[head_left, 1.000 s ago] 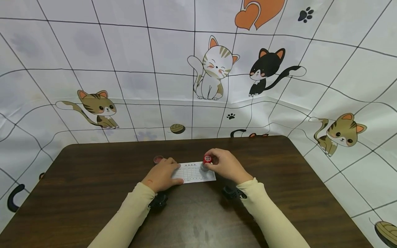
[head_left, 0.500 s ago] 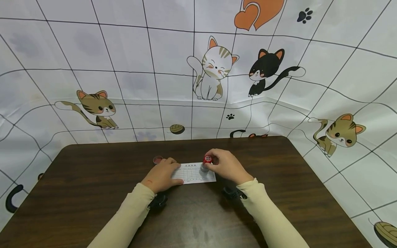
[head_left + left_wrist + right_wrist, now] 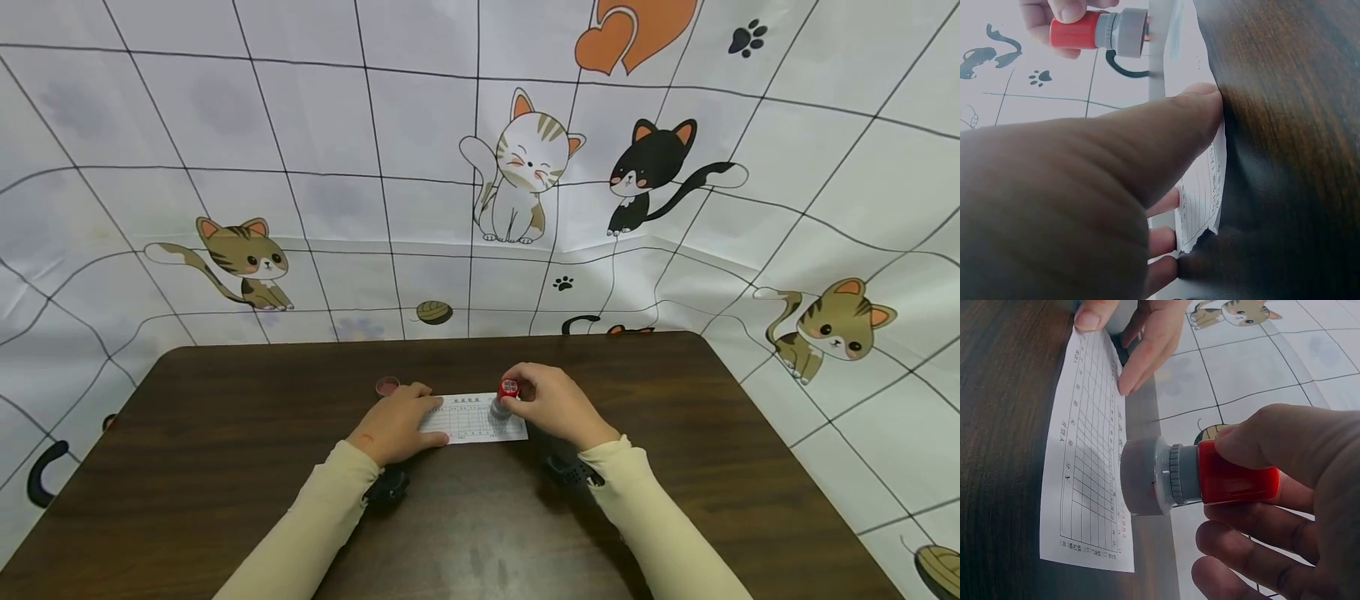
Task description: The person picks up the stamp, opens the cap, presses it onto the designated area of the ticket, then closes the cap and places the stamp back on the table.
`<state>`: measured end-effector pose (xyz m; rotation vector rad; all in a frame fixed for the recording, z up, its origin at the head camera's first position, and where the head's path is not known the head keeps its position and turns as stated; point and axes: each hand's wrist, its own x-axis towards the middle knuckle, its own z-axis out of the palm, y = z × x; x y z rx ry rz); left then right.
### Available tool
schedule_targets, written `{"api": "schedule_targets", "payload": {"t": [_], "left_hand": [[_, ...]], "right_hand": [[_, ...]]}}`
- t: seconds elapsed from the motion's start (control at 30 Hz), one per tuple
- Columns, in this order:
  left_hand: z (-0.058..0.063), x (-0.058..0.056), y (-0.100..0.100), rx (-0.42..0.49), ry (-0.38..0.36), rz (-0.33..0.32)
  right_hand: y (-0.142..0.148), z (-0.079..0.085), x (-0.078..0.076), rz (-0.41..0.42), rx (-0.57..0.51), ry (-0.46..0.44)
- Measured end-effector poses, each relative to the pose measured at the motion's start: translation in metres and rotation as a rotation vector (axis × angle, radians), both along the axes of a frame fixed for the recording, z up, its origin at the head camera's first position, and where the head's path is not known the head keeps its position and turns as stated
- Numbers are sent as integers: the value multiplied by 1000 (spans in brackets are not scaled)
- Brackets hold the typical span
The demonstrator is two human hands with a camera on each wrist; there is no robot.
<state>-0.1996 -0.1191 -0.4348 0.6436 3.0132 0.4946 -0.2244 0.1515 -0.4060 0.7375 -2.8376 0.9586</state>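
Printed form (image 3: 468,422): middle, open from above between the hands.
Left end: blocked by left hand (image 3: 396,423).
Right end: overhung by red-and-grey stamp (image 3: 508,389) in right hand (image 3: 557,406); narrow gap beneath.
Near side: open wood-grain tabletop (image 3: 472,517), flanked by cream sleeves (image 3: 315,508).
Far side: passable strip; small round reddish cap (image 3: 387,386) at far left; cat-print backdrop (image 3: 420,200) closes it.

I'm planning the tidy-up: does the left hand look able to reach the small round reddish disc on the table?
Probably yes. The reddish disc lies just beyond the left hand, with nothing visible between them, though that hand would likely have to lift off the printed slip first.
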Motion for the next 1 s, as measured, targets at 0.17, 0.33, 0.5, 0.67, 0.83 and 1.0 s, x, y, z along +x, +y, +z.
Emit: {"api": "schedule_targets", "payload": {"t": [0.17, 0.33, 0.5, 0.67, 0.83, 1.0], "left_hand": [[0, -1, 1, 3, 7, 0], [-1, -1, 1, -2, 15, 3], [0, 0, 2, -2, 20, 2], [0, 0, 2, -2, 22, 5], [-1, 0, 2, 4, 17, 10], [-2, 1, 2, 10, 14, 14]], "right_hand": [[1, -2, 1, 9, 10, 11], [2, -4, 1, 11, 20, 4], [2, -5, 1, 26, 11, -2], [2, -4, 1, 42, 25, 4], [1, -4, 2, 47, 61, -3], [1, -4, 2, 58, 66, -24]]}}
